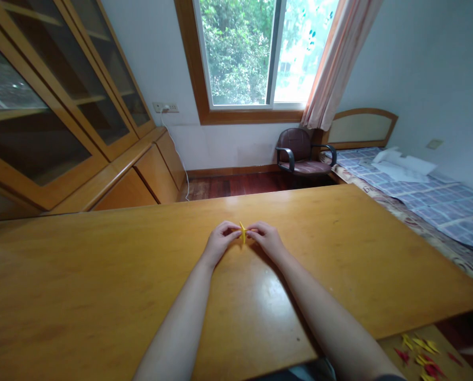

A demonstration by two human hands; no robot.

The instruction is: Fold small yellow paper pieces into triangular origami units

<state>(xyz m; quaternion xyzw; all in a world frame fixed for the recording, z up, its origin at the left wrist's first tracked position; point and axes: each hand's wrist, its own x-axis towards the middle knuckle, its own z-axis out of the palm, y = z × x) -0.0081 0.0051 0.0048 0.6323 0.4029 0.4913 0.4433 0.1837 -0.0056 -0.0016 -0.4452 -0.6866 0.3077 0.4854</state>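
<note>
A small folded piece of yellow paper (243,233) is held between both hands over the middle of a wooden table (101,275). My left hand (219,241) pinches its left side with curled fingers. My right hand (265,238) pinches its right side the same way. Both forearms stretch out across the tabletop toward the paper.
Several small yellow and red folded paper pieces (421,354) lie on a lower surface at the bottom right. A wooden cabinet with glass doors (54,116) stands to the left. Beyond the table are a dark chair (300,153), a bed (419,190) and a window (260,53).
</note>
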